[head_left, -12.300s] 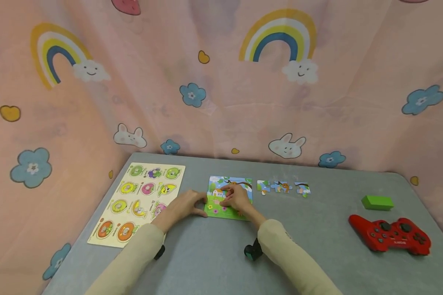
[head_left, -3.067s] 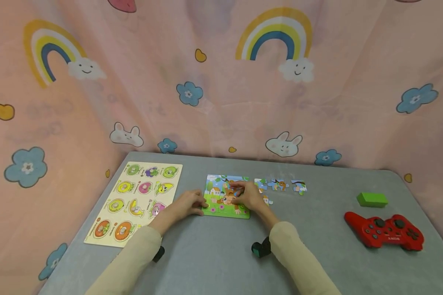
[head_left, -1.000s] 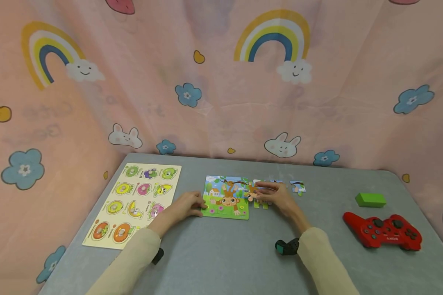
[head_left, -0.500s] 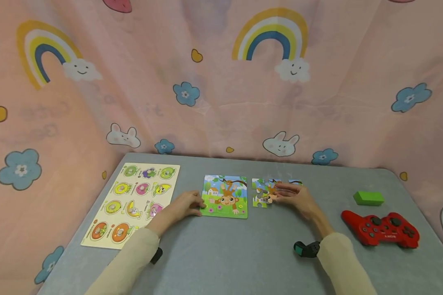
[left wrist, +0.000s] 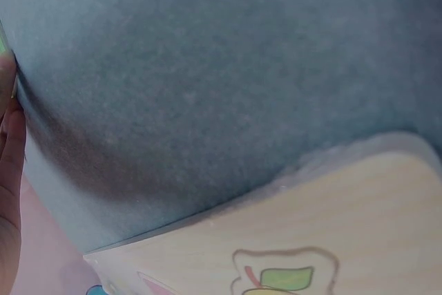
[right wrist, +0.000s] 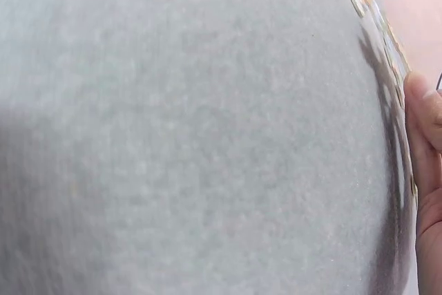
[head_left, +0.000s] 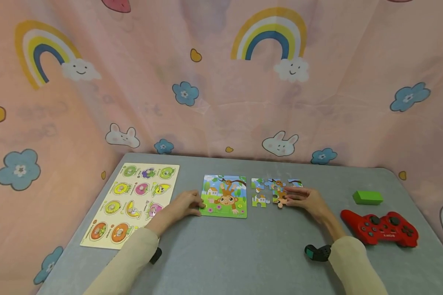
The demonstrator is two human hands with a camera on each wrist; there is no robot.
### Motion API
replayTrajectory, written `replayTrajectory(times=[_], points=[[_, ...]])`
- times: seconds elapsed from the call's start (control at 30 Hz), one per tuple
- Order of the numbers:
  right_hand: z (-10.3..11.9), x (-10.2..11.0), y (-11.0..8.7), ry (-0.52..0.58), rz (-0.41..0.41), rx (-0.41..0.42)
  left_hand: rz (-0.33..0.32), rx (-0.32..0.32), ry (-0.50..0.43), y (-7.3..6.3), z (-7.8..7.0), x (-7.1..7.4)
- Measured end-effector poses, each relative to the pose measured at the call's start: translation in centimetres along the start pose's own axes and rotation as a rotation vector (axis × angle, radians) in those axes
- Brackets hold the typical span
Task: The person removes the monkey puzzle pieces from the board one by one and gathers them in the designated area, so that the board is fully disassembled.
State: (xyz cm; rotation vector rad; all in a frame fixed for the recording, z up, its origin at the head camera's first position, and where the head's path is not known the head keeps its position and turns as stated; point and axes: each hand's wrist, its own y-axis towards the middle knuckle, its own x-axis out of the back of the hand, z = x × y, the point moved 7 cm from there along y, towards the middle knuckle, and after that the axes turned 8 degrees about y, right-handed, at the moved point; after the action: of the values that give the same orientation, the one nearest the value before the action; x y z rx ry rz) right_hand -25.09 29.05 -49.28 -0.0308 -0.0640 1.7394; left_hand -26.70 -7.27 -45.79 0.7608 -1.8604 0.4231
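My left hand (head_left: 186,204) is at the lower left corner of a square monkey jigsaw board (head_left: 221,190), thumb and fingers pinching its edge; in the left wrist view only the fingers (left wrist: 10,157) show, at the far left. To the right of the board, my right hand (head_left: 310,201) pinches a jigsaw piece with the monkey's face (head_left: 279,196), held low over the table. This piece lies just below a brown-and-blue piece (head_left: 274,184) and right of a piece with a house (head_left: 260,200). In the right wrist view the fingers (right wrist: 423,112) appear at the right edge.
Two more pieces, a blue-green one (head_left: 257,183) and a branch one (head_left: 294,182), lie in the upper row. A fruit puzzle board (head_left: 147,200) is under the left forearm. A green block (head_left: 368,198) and a red game controller (head_left: 380,229) are at the right.
My right hand has left the board and moved rightward with the monkey-face piece, to below the upper row. The house piece lies in the lower row. My left hand has stayed at the board's edge.
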Motion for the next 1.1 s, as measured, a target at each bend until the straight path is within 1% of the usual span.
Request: replayTrajectory(times=[0.2,0.37,0.47,0.57,0.8,0.93,1.1], points=[[0.1,0.0,0.1,-0.042,0.004,0.005,0.000,0.007,0.007,0.1,0.1,0.0],[0.5,0.0,0.1,-0.126,0.001,0.012,-0.001,0.006,-0.006,0.1,0.1,0.0],[0.8,-0.1,0.1,-0.176,0.014,0.018,-0.005,0.006,-0.009,0.1,0.1,0.0],[0.9,-0.1,0.1,-0.188,0.030,0.025,-0.007,0.008,-0.008,0.1,0.1,0.0],[1.0,-0.3,0.0,-0.143,0.080,0.050,-0.016,0.001,-0.009,0.0,0.0,0.1],[0.8,-0.1,-0.1,-0.111,0.076,0.048,-0.017,-0.002,-0.010,0.0,-0.1,0.1],[0.7,0.1,-0.3,-0.050,0.048,0.041,-0.017,-0.001,-0.012,0.0,-0.1,0.1]])
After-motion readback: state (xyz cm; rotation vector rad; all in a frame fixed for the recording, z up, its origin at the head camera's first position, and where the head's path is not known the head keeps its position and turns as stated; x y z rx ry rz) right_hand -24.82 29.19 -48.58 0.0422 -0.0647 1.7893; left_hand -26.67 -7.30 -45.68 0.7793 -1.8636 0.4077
